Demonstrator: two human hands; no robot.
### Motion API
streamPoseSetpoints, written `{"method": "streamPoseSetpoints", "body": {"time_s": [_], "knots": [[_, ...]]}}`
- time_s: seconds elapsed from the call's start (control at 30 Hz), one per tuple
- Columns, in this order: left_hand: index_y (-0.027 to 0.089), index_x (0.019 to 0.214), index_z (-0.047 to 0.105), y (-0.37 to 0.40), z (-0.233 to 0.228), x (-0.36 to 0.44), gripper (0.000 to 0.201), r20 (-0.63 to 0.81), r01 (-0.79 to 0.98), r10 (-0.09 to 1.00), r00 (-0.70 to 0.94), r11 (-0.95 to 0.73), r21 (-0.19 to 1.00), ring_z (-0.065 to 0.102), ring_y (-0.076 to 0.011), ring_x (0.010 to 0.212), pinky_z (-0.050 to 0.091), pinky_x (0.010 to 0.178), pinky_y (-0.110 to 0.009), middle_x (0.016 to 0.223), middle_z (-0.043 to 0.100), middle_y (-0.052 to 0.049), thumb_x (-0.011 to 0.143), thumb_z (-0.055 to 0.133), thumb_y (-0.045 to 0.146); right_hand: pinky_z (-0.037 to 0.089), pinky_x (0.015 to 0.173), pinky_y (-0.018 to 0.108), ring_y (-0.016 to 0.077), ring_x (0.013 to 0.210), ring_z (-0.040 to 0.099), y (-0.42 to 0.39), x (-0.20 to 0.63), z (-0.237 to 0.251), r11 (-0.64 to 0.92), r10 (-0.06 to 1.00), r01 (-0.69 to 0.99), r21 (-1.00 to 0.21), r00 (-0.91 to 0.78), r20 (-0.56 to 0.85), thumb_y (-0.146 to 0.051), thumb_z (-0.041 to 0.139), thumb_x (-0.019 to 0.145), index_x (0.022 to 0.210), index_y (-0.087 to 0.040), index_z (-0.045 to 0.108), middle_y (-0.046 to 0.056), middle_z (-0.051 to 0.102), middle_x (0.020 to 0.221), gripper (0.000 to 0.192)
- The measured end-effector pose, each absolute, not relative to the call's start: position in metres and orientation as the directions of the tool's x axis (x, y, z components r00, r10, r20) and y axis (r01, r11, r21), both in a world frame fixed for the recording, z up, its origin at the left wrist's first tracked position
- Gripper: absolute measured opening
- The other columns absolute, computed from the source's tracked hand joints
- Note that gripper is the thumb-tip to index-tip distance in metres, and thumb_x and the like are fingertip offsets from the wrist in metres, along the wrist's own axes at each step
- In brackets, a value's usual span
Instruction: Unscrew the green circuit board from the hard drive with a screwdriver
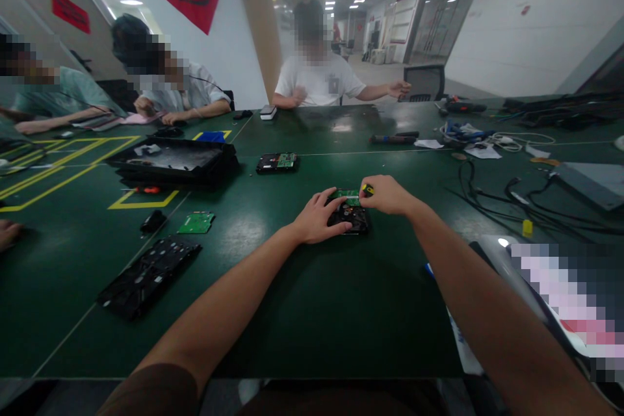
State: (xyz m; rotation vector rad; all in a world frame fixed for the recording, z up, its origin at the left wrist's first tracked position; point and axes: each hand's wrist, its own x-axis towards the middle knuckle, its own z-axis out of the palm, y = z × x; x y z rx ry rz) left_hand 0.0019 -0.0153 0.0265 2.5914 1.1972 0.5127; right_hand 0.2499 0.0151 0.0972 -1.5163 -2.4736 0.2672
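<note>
A black hard drive (359, 223) with a green circuit board on its top lies on the table in front of me. My left hand (314, 218) holds it down from the left side, thumb along the near part and fingers over the far part. Above the drive's right end, my right hand (389, 194) is closed around a screwdriver (368, 190) with a yellow and black handle. The screwdriver's tip is hidden, so I cannot tell whether it touches a screw.
To the left lie a loose green circuit board (196, 222), a black plastic frame (150, 276) and a black tray (175, 159). Another hard drive (277, 162) sits farther back. Cables (507, 195) and a laptop (550, 299) are on the right. Several people sit around the table.
</note>
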Motion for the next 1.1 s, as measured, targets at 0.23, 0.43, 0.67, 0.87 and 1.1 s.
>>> {"method": "streamPoseSetpoints", "body": {"time_s": [0.23,0.43,0.67,0.87,1.1], "knots": [[0.030,0.159,0.039,-0.015,0.026,0.003,0.084,0.232,0.673,0.760,0.607,-0.647,0.358,0.031,-0.0400,0.150,0.030,0.123,-0.059,0.167,0.027,-0.011,0.090,0.054,0.076,0.046,0.079,0.029,0.0204,0.088,0.070,0.011,0.242,0.094,0.507,0.861,0.808,-0.300,-0.492,0.129,-0.019,0.074,0.081,0.090,-0.022,0.076,0.003,0.077,0.094,0.010],[0.031,0.159,0.038,-0.015,0.026,0.003,0.084,0.226,0.678,0.764,0.604,-0.642,0.358,0.030,-0.0398,0.150,0.031,0.123,-0.059,0.167,0.028,-0.010,0.090,0.055,0.076,0.047,0.079,0.029,0.0211,0.089,0.071,0.013,0.240,0.088,0.505,0.863,0.815,-0.285,-0.489,0.132,-0.018,0.074,0.080,0.089,-0.023,0.076,0.002,0.078,0.094,0.011],[0.029,0.159,0.039,-0.016,0.028,0.003,0.085,0.222,0.678,0.764,0.605,-0.642,0.358,0.031,-0.0397,0.150,0.030,0.123,-0.058,0.168,0.028,-0.011,0.090,0.053,0.078,0.048,0.079,0.029,0.0212,0.090,0.071,0.017,0.240,0.081,0.490,0.872,0.825,-0.282,-0.472,0.132,-0.018,0.075,0.081,0.091,-0.023,0.076,0.003,0.078,0.096,0.011],[0.030,0.159,0.039,-0.016,0.029,0.003,0.084,0.211,0.682,0.770,0.602,-0.633,0.366,0.030,-0.0399,0.150,0.030,0.123,-0.059,0.168,0.027,-0.010,0.090,0.053,0.077,0.048,0.085,0.030,0.0216,0.093,0.070,0.017,0.247,0.089,0.483,0.875,0.832,-0.271,-0.462,0.142,-0.022,0.072,0.086,0.095,-0.023,0.077,0.003,0.078,0.100,0.010],[0.031,0.159,0.039,-0.015,0.028,0.003,0.083,0.208,0.682,0.772,0.600,-0.630,0.370,0.031,-0.0403,0.150,0.029,0.123,-0.060,0.168,0.027,-0.010,0.090,0.055,0.076,0.047,0.089,0.031,0.0233,0.099,0.070,0.017,0.245,0.087,0.488,0.873,0.843,-0.225,-0.470,0.132,-0.025,0.065,0.094,0.100,-0.022,0.078,0.006,0.078,0.106,0.015]]}}
